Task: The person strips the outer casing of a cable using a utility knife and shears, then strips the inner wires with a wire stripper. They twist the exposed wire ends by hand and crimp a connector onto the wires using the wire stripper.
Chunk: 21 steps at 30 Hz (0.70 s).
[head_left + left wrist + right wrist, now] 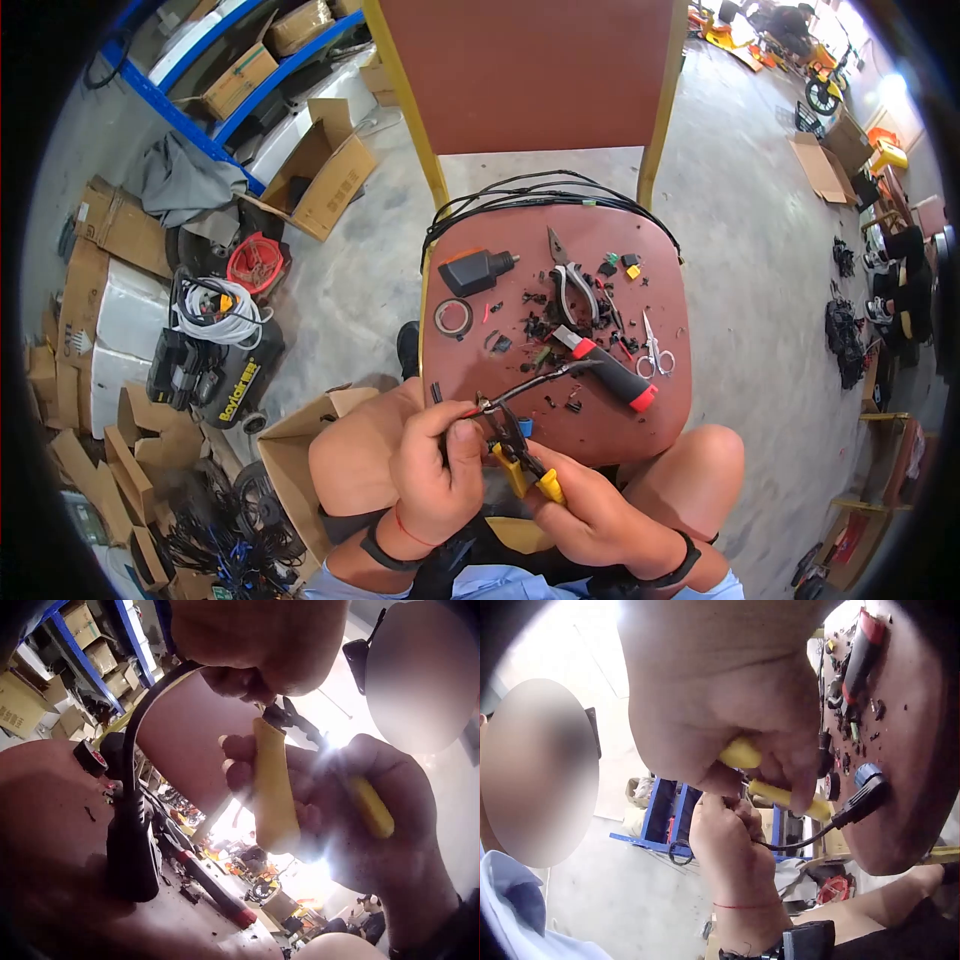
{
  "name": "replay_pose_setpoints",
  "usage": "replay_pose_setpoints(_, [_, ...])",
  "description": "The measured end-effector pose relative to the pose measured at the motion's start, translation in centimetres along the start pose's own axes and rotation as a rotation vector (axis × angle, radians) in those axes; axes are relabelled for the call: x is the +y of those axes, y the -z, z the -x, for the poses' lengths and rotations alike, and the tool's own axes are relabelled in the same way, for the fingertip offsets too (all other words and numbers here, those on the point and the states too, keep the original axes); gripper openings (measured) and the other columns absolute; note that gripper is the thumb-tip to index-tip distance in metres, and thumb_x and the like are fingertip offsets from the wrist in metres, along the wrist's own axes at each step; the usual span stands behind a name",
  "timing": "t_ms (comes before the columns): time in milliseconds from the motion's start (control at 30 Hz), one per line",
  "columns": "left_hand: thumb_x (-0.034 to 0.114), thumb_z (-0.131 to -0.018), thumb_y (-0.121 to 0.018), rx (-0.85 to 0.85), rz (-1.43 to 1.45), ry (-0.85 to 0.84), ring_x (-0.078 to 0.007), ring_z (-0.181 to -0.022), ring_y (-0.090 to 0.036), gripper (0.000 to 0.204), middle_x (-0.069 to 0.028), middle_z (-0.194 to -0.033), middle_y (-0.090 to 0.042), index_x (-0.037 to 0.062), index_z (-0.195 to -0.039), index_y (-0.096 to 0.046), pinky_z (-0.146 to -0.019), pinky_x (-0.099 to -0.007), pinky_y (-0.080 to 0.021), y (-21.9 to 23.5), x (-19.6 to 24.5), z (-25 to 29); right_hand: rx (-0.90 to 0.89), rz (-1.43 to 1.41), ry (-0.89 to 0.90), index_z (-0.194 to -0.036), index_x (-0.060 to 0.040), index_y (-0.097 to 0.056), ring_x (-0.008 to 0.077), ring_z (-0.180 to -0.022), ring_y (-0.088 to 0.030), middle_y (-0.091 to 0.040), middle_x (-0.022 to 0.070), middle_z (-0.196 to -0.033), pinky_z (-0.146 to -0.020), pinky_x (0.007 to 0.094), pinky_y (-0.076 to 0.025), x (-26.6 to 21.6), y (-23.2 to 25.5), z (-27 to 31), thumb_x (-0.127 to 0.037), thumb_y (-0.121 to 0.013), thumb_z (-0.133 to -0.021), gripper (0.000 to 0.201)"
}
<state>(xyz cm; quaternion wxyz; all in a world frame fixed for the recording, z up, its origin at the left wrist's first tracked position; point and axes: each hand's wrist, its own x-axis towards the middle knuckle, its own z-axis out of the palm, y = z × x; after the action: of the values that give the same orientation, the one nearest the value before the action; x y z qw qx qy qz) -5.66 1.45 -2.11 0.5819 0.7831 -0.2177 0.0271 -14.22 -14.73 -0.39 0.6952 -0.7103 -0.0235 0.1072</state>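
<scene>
My left hand (pixel 435 470) pinches a thin black cable (pixel 799 844) between thumb and fingers, low in front of the chair seat (pixel 660 265). On the cable hangs a black plug (pixel 866 802) with a blue end. Yellow-handled pliers (pixel 520 472) are gripped in my right hand (pixel 595 515), their jaws close to the left fingertips. In the left wrist view, the fingers curl round one yellow handle (pixel 274 787). A dark strand (pixel 540 382) reaches from the left fingertips over the seat toward a red-and-black utility knife (pixel 615 372). The exact spot between the jaws is hidden.
On the seat lie grey-handled pliers (pixel 573 285), small scissors (pixel 653 350), a tape roll (pixel 453 317), a black-and-orange part (pixel 475 270) and many black scraps. Black cables (pixel 560 188) loop along its back edge. Cardboard boxes (pixel 325 175) and a compressor (pixel 235 375) stand left.
</scene>
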Motion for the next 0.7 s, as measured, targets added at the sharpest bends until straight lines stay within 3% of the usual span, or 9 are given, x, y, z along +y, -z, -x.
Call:
replay_pose_setpoints(133, [0.013, -0.103, -0.042, -0.014, -0.053, -0.065, -0.0067, -0.057, -0.046, 0.017, -0.0048, -0.073, -0.054, 0.0000, -0.114, -0.045, -0.050, -0.0202, -0.038, -0.2, -0.2, 0.1, -0.018, -0.066, 0.015, -0.142, 0.0072, -0.032, 0.0405, -0.120, -0.051, -0.051, 0.0278, -0.129, -0.101, 0.0426, -0.041, 0.6, -0.1, -0.1, -0.004, -0.049, -0.083, 0.063])
replay_pose_setpoints(233, [0.012, -0.103, -0.043, -0.022, -0.074, -0.018, -0.0067, -0.059, -0.048, 0.017, -0.0055, -0.075, -0.056, -0.0006, -0.114, -0.046, -0.052, -0.0195, -0.039, -0.1, -0.3, 0.2, 0.047, -0.008, 0.050, -0.142, 0.0074, -0.032, 0.0422, -0.119, -0.051, -0.050, 0.0288, -0.128, -0.101, 0.0439, -0.041, 1.2, -0.6, -0.3, -0.004, -0.051, -0.083, 0.063])
replay_pose_setpoints(433, [0.009, -0.099, -0.052, -0.057, -0.286, -0.066, -0.0107, -0.066, -0.058, 0.015, -0.0069, -0.077, -0.062, -0.0018, -0.109, -0.055, -0.060, -0.0235, -0.047, -0.2, 0.7, -0.6, 0.217, 0.372, 0.168, -0.139, 0.0114, -0.033, 0.0432, -0.114, -0.052, -0.052, 0.0291, -0.124, -0.098, 0.0454, -0.043, 0.6, -0.5, -0.6, 0.001, -0.057, -0.077, 0.067])
replay_pose_setpoints(533, [0.008, -0.097, -0.055, -0.041, -0.342, -0.060, -0.0145, -0.068, -0.062, 0.013, -0.0087, -0.078, -0.064, -0.0017, -0.105, -0.058, -0.062, -0.0266, -0.049, -0.2, 1.1, -0.6, 0.248, 0.443, 0.139, -0.138, 0.0130, -0.033, 0.0425, -0.113, -0.052, -0.053, 0.0286, -0.123, -0.097, 0.0451, -0.044, 0.2, -0.5, -0.5, 0.003, -0.058, -0.075, 0.068])
replay_pose_setpoints(633, [0.008, -0.093, -0.062, -0.051, -0.376, -0.050, -0.0287, -0.076, -0.069, 0.015, -0.0162, -0.087, -0.068, -0.0003, -0.105, -0.062, -0.068, -0.0345, -0.054, -0.3, 1.2, -0.6, 0.249, 0.450, 0.118, -0.138, 0.0115, -0.034, 0.0424, -0.116, -0.052, -0.052, 0.0284, -0.124, -0.099, 0.0452, -0.043, 0.7, -0.5, -0.4, 0.002, -0.058, -0.076, 0.067])
replay_pose_setpoints(700, [0.007, -0.092, -0.062, -0.052, -0.373, -0.077, -0.0289, -0.076, -0.069, 0.015, -0.0155, -0.086, -0.069, -0.0002, -0.105, -0.062, -0.068, -0.0346, -0.054, -0.4, 1.5, -0.8, 0.219, 0.335, 0.079, -0.138, 0.0103, -0.035, 0.0423, -0.118, -0.051, -0.052, 0.0284, -0.126, -0.100, 0.0449, -0.042, 0.8, -0.4, -0.3, 0.002, -0.056, -0.077, 0.065])
